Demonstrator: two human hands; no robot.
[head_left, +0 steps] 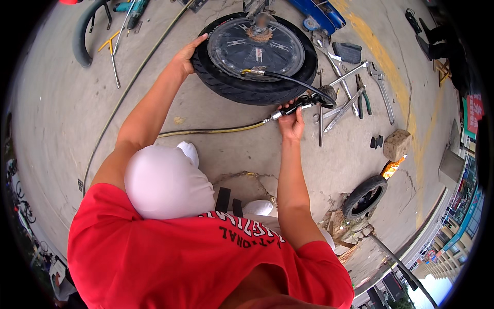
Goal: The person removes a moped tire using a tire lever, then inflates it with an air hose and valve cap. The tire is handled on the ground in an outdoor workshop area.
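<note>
A motor wheel with a black tyre [226, 91] and a dark hub cover stands tilted in front of me. My left hand [188, 55] grips the tyre's left edge, some fingers hidden behind it. Below the tyre's lower right side, my right hand [292, 123] is closed around a tyre inflator gun [294, 108]. From the gun a short black hose [293, 78] curves up over the wheel. Its brass end fitting [253, 71] lies at the hub's lower part, near the rim. A yellow-and-black air hose [216, 131] runs left from the gun's other end.
Right of the wheel lie several wrenches [382, 92], pliers [363, 97] and a black pedal-like block [347, 52]. Farther right are a stone block [397, 144] and a small tyre [365, 197]. At upper left are a curved fender [84, 38] and a drill [137, 13]. A long hose [131, 82] crosses the ground.
</note>
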